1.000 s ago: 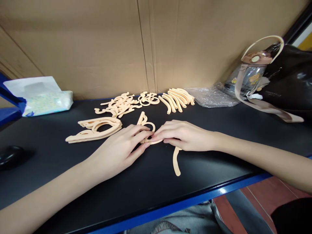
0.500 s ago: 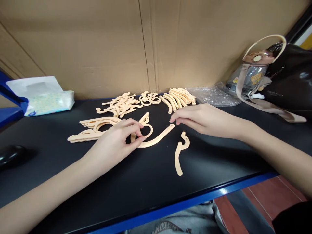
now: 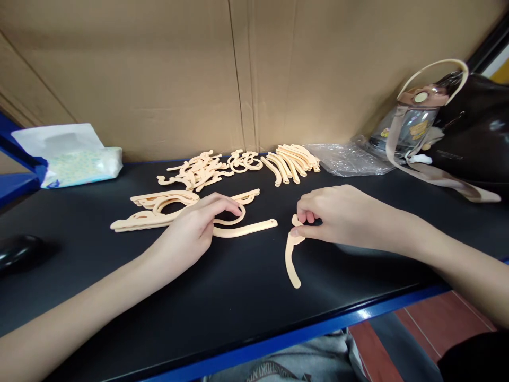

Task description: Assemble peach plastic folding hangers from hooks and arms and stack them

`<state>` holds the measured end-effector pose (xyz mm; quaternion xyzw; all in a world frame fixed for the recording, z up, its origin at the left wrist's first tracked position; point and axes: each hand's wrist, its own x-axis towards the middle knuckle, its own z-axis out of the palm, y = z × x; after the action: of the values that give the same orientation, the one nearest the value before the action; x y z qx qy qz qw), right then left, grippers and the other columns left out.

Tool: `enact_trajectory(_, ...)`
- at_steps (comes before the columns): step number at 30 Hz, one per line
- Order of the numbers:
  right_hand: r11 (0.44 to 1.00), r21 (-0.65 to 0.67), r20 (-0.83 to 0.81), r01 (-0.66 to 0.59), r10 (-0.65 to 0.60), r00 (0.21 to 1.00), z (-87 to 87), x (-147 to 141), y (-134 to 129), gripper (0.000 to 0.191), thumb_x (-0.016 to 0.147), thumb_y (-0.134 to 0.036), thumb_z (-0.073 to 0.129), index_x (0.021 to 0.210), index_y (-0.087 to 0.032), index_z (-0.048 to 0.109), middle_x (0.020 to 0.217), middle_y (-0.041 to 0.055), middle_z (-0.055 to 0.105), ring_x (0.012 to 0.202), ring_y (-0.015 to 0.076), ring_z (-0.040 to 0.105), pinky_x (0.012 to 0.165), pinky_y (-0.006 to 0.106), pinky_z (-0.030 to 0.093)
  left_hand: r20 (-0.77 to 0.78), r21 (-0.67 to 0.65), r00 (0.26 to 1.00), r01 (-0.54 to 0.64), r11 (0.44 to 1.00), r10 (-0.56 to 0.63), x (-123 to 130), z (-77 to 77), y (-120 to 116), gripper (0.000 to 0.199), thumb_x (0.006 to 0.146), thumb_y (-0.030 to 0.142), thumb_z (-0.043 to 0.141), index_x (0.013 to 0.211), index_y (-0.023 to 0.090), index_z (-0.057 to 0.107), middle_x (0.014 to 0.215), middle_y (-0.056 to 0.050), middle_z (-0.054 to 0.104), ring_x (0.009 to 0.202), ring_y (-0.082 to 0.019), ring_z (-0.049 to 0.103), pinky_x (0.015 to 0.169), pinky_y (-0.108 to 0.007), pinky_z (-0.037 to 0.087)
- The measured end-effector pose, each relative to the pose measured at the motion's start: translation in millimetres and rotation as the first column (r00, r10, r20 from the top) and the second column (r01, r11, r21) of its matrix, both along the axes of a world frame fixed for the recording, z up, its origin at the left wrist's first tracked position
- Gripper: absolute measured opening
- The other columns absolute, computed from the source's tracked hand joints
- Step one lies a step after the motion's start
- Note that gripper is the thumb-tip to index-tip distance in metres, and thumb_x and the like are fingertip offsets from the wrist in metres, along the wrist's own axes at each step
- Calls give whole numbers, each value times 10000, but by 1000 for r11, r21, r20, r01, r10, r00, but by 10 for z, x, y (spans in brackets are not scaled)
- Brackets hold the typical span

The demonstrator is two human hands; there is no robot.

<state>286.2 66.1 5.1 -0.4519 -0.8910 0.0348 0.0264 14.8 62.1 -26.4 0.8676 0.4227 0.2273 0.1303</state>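
Note:
My left hand point(image 3: 199, 220) is closed on a cream ring piece point(image 3: 242, 213), whose long curved arm point(image 3: 248, 229) points right over the black table point(image 3: 238, 297). A shorter slotted arm point(image 3: 248, 197) sticks out behind the ring. To the right, my right hand point(image 3: 334, 216) pinches the upper part of a loose cream hook piece point(image 3: 293, 268), partly hiding it. Just left of my left hand lie stacked cream hanger-like pieces point(image 3: 139, 220).
Behind are piles of hook pieces point(image 3: 199, 171), ring pieces point(image 3: 245, 162) and curved arms point(image 3: 294, 162). Tissues point(image 3: 81, 164) and a black mouse point(image 3: 19, 254) are left; a plastic bag point(image 3: 350, 158), bottle point(image 3: 413, 124) and black bag point(image 3: 477, 127) are right.
My right hand has moved down and right, from the long arm's tip to the loose hook piece. The long arm and the slotted arm held with the ring have swung clockwise.

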Motion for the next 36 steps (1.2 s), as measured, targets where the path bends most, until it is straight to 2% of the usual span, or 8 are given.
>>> enact_trajectory(6,994,-89,-103,56,-65,993,-55,4,40,141,820,-323,586,726,-232,639,694,-45,640,648,133,555,581,255,341,-134,160,990,70,985,-48,81,8,-119,264,942,164,375,1128,207,558,1184,-58,584,1109,-200,526,938,-351,431)
enact_trajectory(10,996,-76,-83,56,-62,995,-68,-11,54,77,779,-272,592,740,-223,637,702,-34,646,643,139,564,563,260,329,-171,174,981,123,977,-93,225,32,-220,251,958,216,393,1154,203,548,1184,-62,595,1144,-205,510,975,-360,418)
enact_trajectory(14,998,-19,-56,57,-58,997,-71,-23,57,120,807,-290,573,739,-214,637,707,-23,646,643,143,572,554,264,314,-224,165,973,86,983,-48,397,29,-219,236,943,233,432,1144,186,548,1156,-62,606,1112,-215,531,960,-371,438)
enact_trajectory(19,998,44,-49,-46,48,998,-66,-29,56,140,845,-283,568,817,-228,693,804,-4,659,739,157,594,585,272,316,-289,231,957,55,971,15,565,-24,-93,165,930,246,471,987,161,599,990,-71,620,949,-231,578,829,-367,481)
enact_trajectory(22,998,17,-54,-60,61,997,-47,-47,42,100,816,-239,581,802,-208,676,792,-8,648,732,146,579,595,266,318,-270,260,963,65,964,8,589,-67,-44,170,938,209,435,931,154,596,907,-60,598,861,-216,576,759,-354,475)
enact_trajectory(26,998,-32,-133,-55,50,990,-23,-73,40,32,753,-215,602,775,-191,605,774,-24,632,680,124,537,584,247,305,-221,259,975,80,963,-21,540,-110,-36,147,940,206,441,933,158,580,913,-48,582,865,-204,566,759,-341,468)
enact_trajectory(32,992,-21,-320,-127,113,940,-37,-80,90,67,791,-148,529,775,-193,482,653,-50,511,562,94,414,542,227,272,-170,217,985,67,974,-30,509,-100,-44,199,964,190,355,923,176,549,897,-47,589,858,-197,569,759,-331,465)
enact_trajectory(36,991,17,-312,-135,133,941,-85,-72,128,72,860,-181,515,799,-192,478,678,-40,521,572,98,432,560,229,275,-145,204,989,49,978,-19,507,-81,-48,238,958,152,298,937,176,534,865,-38,609,811,-187,579,722,-321,466)
